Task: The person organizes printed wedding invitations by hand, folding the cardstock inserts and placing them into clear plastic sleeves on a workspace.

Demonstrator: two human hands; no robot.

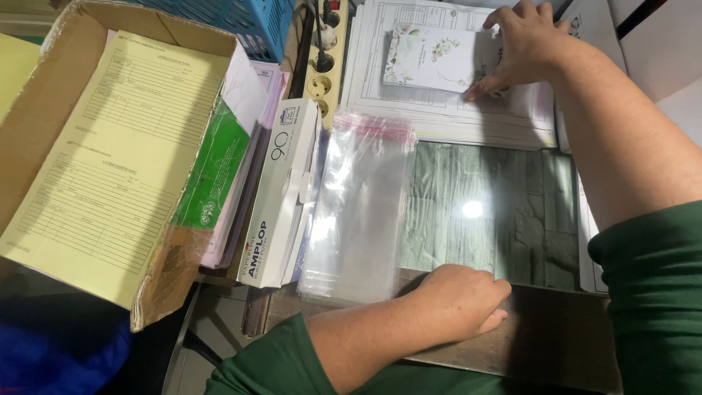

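My right hand (523, 44) reaches to the far side of the desk, fingertips pressed on a stack of white cards with a leafy floral print (428, 58). The cards lie on large sheets of printed paper (446, 113). My left hand (461, 300) rests near the desk's front edge, fingers curled, beside a pile of clear plastic sleeves with a red-tinted top strip (358, 208). It holds nothing that I can see. Both arms wear green sleeves.
A white envelope box (281, 197) lies left of the sleeves. Further left, an open cardboard box (58, 95) holds yellow forms and a green packet (212, 172). A power strip (325, 62) and a blue basket (241, 18) sit at the back. The desk top (504, 212) is glossy green-grey.
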